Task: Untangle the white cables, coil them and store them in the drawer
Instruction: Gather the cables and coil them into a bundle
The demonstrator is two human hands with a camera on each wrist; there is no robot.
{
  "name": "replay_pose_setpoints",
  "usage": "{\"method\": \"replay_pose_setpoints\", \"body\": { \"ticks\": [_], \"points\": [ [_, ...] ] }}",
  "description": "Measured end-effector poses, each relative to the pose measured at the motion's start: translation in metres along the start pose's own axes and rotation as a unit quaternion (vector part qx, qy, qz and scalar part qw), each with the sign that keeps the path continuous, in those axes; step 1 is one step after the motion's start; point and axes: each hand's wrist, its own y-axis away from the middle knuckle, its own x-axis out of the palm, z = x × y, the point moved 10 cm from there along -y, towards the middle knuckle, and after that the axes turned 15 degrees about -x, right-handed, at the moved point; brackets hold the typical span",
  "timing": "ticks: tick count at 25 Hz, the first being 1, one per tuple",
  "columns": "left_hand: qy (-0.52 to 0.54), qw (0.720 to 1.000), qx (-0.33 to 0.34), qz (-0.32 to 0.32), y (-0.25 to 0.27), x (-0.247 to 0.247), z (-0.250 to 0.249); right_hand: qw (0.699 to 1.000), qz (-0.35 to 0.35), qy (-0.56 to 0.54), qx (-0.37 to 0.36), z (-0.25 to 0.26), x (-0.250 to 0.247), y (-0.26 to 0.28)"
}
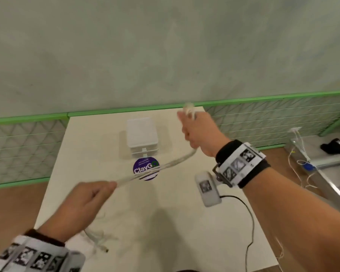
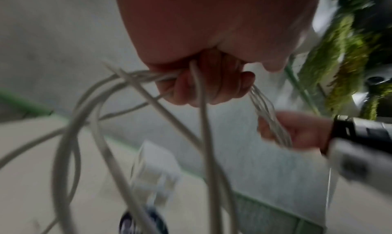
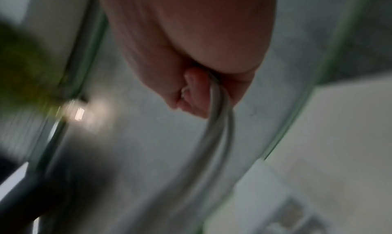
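Observation:
White cables (image 1: pixel 157 167) stretch taut as a bundle between my two hands above the cream table (image 1: pixel 165 222). My left hand (image 1: pixel 82 203) grips the bundle at the near left; in the left wrist view its curled fingers (image 2: pixel 203 90) hold several strands, and loops (image 2: pixel 84 137) hang below. My right hand (image 1: pixel 194 132) is raised at the far right and grips the other end, with a cable end (image 1: pixel 188 107) sticking out above the fist. The right wrist view shows the cable (image 3: pixel 218 120) running out of the closed fist. A small translucent drawer unit (image 1: pixel 142 138) stands at the table's back, both drawers closed.
A round purple sticker (image 1: pixel 145 168) lies in front of the drawer unit. Loose cable and a plug (image 1: pixel 100 244) lie on the table near my left wrist. A green-edged mesh fence (image 1: pixel 273 118) runs behind the table. A metal bench with cables (image 1: pixel 306 163) stands at the right.

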Motion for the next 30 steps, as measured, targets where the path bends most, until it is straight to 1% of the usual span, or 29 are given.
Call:
{"method": "replay_pose_setpoints", "body": {
  "ticks": [1,2,3,4,5,6,7,8,9,11,12,13,15,16,17,18,19,21,23,24,26,28,30],
  "points": [
    [-0.046,0.998,0.023,-0.036,0.0,-0.023,-0.013,0.99,0.073,0.118,-0.024,-0.004,0.018,0.011],
    [-0.105,0.99,0.053,-0.084,-0.003,-0.047,-0.032,0.973,0.148,0.175,-0.037,-0.009,0.041,0.026],
    [-0.154,0.976,0.073,-0.133,-0.004,-0.068,-0.048,0.959,0.215,0.18,-0.042,-0.013,0.068,0.044],
    [-0.189,0.961,0.093,-0.18,-0.01,-0.086,-0.066,0.951,0.262,0.157,-0.038,-0.013,0.088,0.06],
    [-0.213,0.947,0.103,-0.217,-0.015,-0.1,-0.077,0.948,0.299,0.108,-0.02,-0.009,0.107,0.077],
    [-0.225,0.938,0.106,-0.242,-0.02,-0.11,-0.084,0.945,0.325,0.041,0.013,-0.003,0.123,0.093],
    [-0.22,0.935,0.108,-0.255,-0.027,-0.116,-0.09,0.936,0.347,-0.022,0.049,0.002,0.132,0.105],
    [-0.208,0.936,0.11,-0.261,-0.033,-0.12,-0.09,0.921,0.376,-0.07,0.071,0.008,0.142,0.118],
    [-0.192,0.939,0.111,-0.262,-0.039,-0.122,-0.089,0.909,0.402,-0.089,0.064,0.015,0.147,0.127],
    [-0.171,0.943,0.105,-0.264,-0.047,-0.123,-0.084,0.89,0.446,-0.093,0.002,0.03,0.154,0.136],
    [-0.161,0.946,0.101,-0.263,-0.05,-0.122,-0.08,0.882,0.459,-0.104,-0.018,0.035,0.154,0.138],
    [-0.149,0.948,0.098,-0.264,-0.052,-0.121,-0.078,0.876,0.465,-0.124,-0.024,0.039,0.153,0.14],
    [-0.117,0.952,0.089,-0.268,-0.053,-0.12,-0.07,0.873,0.453,-0.178,-0.018,0.044,0.151,0.137],
    [-0.096,0.955,0.079,-0.268,-0.052,-0.119,-0.064,0.879,0.426,-0.213,-0.003,0.044,0.148,0.133],
    [-0.082,0.959,0.066,-0.264,-0.051,-0.116,-0.057,0.888,0.384,-0.252,0.021,0.041,0.145,0.126],
    [-0.089,0.963,0.053,-0.251,-0.047,-0.109,-0.05,0.897,0.328,-0.292,0.051,0.036,0.14,0.116],
    [-0.123,0.965,0.047,-0.229,-0.044,-0.095,-0.046,0.904,0.265,-0.326,0.08,0.027,0.134,0.104],
    [-0.2,0.963,0.072,-0.165,-0.029,-0.054,-0.048,0.913,0.151,-0.361,0.118,0.011,0.122,0.083],
    [-0.221,0.961,0.103,-0.128,-0.015,-0.017,-0.055,0.917,0.073,-0.367,0.135,0.0,0.113,0.07],
    [-0.218,0.961,0.112,-0.125,-0.009,-0.004,-0.057,0.919,0.049,-0.365,0.141,-0.004,0.112,0.068],
    [-0.215,0.96,0.123,-0.128,0.0,0.014,-0.063,0.924,0.025,-0.351,0.15,-0.01,0.114,0.067],
    [-0.228,0.956,0.137,-0.125,0.008,0.026,-0.068,0.932,0.026,-0.325,0.158,-0.015,0.118,0.071],
    [-0.247,0.95,0.151,-0.115,0.012,0.035,-0.071,0.928,0.052,-0.32,0.182,-0.024,0.125,0.078]
  ]
}}
